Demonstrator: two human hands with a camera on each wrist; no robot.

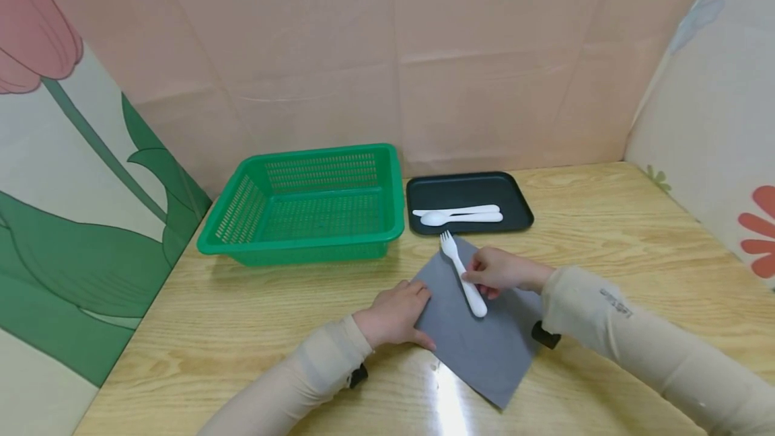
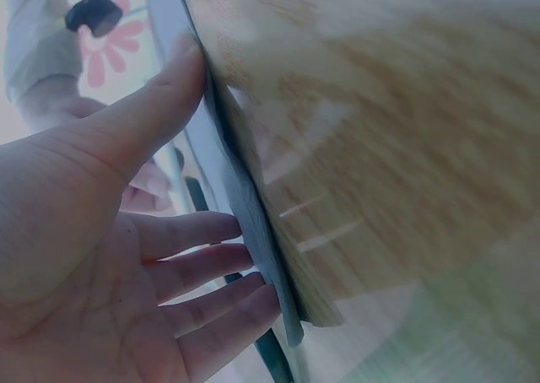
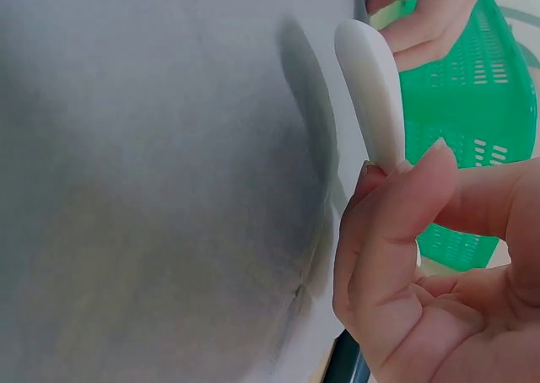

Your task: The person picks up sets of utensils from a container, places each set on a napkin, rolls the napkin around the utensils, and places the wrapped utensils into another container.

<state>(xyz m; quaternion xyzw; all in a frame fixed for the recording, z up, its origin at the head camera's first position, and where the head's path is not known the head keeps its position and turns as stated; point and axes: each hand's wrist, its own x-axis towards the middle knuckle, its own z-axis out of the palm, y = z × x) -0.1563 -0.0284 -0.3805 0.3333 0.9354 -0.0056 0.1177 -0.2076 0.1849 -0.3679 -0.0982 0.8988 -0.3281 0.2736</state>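
A white fork (image 1: pixel 463 276) is pinched by its handle between the thumb and fingers of my right hand (image 1: pixel 498 270), over a grey cloth napkin (image 1: pixel 484 345). The tines point away from me, toward the tray. In the right wrist view the handle end (image 3: pixel 371 92) stands out above the napkin's surface. My left hand (image 1: pixel 396 313) rests at the napkin's left edge, its fingers fairly straight and touching the cloth; the left wrist view shows the thumb and fingertips along that edge. A white spoon (image 1: pixel 432 219) and a white knife (image 1: pixel 484 209) lie side by side on a black tray (image 1: pixel 472 188).
Left of the tray stands a green plastic basket (image 1: pixel 327 244) with perforated sides. The wooden table (image 1: pixel 272 355) meets a pink covered wall (image 1: pixel 315 52) at the back. Printed panels with flowers and leaves flank both sides.
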